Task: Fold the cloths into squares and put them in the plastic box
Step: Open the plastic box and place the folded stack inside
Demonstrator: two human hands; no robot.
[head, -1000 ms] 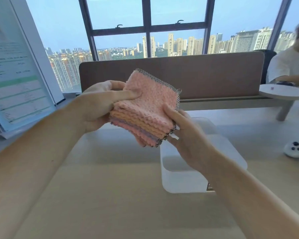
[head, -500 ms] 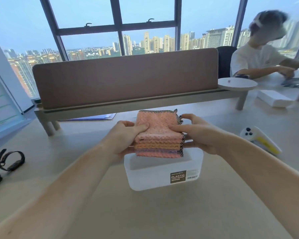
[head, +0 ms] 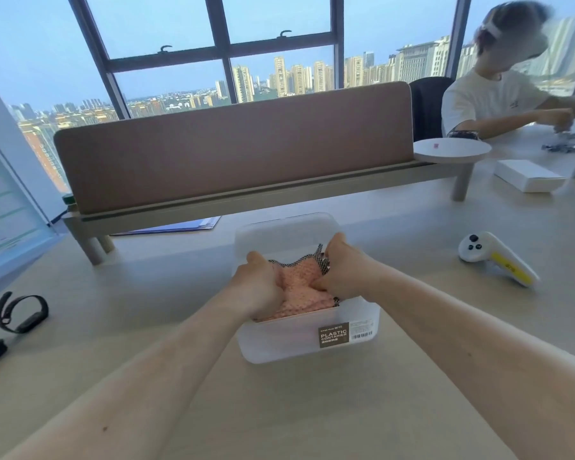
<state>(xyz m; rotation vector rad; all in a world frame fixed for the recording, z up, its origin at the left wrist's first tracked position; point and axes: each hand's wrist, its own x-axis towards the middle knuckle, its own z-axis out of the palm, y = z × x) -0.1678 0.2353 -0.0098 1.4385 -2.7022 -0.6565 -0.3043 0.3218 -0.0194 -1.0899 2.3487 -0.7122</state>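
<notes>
Both of my hands are down inside the plastic box, pressing on the pink cloths. My left hand sits at the box's left side, fingers curled down over the stack, grip clamped on the cloths. My right hand is at the box's right side, fingers bunched tight into the fabric near its dark netted edging, grip clamped there too. The cloths sit in the box, their top layer rumpled up between my hands and rising a little above the rim. The box stands on the pale surface, its brown label reading "PLASTIC CONTAINER" on the wall facing me.

Right of the box, well apart, lies a white controller with a yellow stripe. Far left of the box, a black wristband lies curled on the surface. Beyond the box runs a brown divider panel on a low riser, with a blue folder tucked under it. Beyond the box to the right, a white carton lies flat, and another person in a white shirt sits at the far side, arm stretched out over the surface.
</notes>
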